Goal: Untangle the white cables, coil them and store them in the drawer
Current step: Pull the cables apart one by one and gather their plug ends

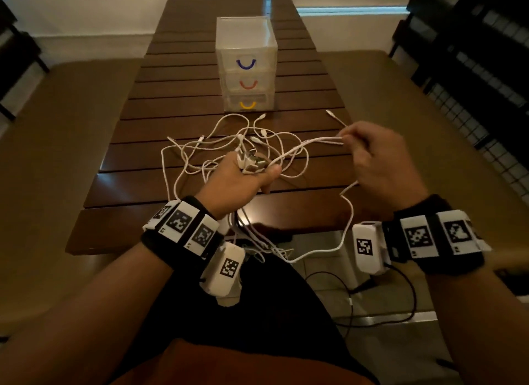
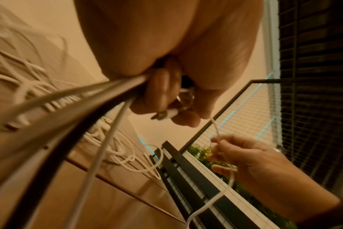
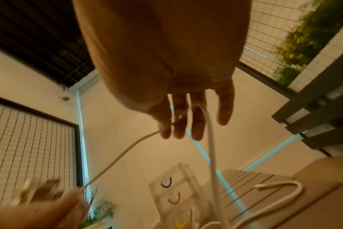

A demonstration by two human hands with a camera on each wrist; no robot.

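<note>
We grip a bunch of plugs in our left hand, fingers closed round them, while our right hand pinches one strand. The cables sprawl on the table before the drawers. They look light, limp and snag-prone; hold near the stiff plug ends.

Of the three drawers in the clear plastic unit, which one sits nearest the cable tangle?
The bottom drawer, with the yellow handle. It sits lowest in the clear drawer unit, just behind the white cables; the red-handled and blue-handled drawers stack above it.
</note>
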